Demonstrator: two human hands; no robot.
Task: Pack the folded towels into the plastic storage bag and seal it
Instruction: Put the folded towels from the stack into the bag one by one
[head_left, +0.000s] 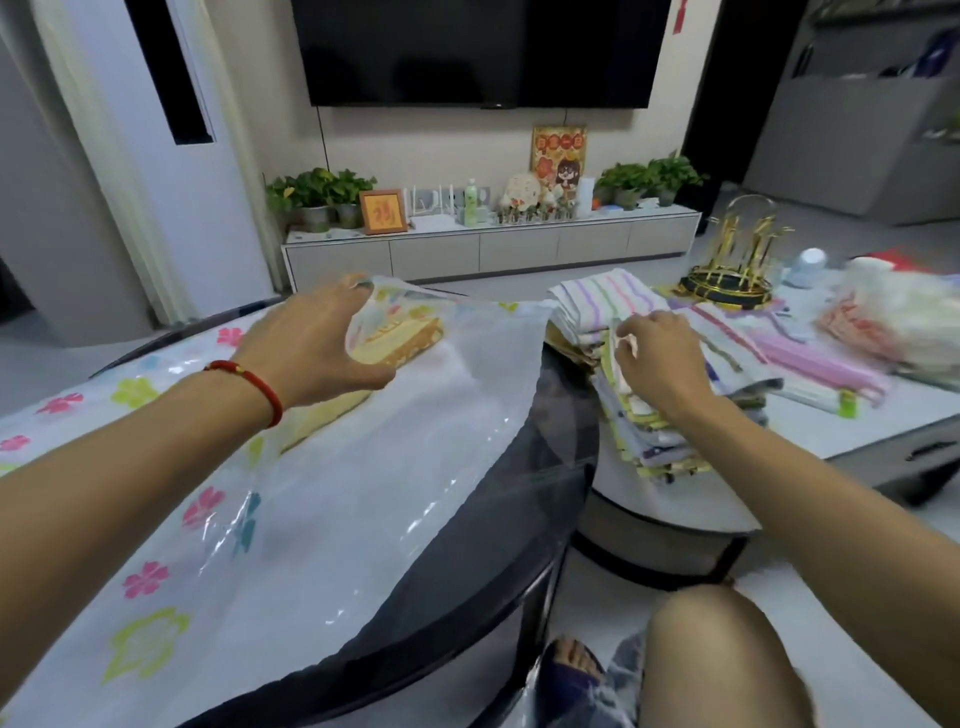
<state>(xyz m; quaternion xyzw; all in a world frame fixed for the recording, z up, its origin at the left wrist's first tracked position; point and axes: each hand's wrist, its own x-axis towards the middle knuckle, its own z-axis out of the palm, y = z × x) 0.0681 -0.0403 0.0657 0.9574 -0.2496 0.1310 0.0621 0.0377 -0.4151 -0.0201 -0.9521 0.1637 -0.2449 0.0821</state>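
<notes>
**Bag mouth held up, next towel being picked**

My left hand (317, 348) pinches the upper flap of the plastic storage bag (332, 467), lifting it, I judge, to keep the mouth open. My right hand (657, 358) closes on the top of the folded towel stack (654, 415) just beside the bag. Bag lies flat on the dark table (519, 493): translucent, flower-printed, unsealed, one yellow towel (400, 338) inside.

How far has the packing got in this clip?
Early. One yellow towel already lies inside the bag. The left hand holds the bag's mouth up while the right hand takes its grip on the next towel from the stack. Most of the stack is still outside, and the bag is unsealed.
</notes>
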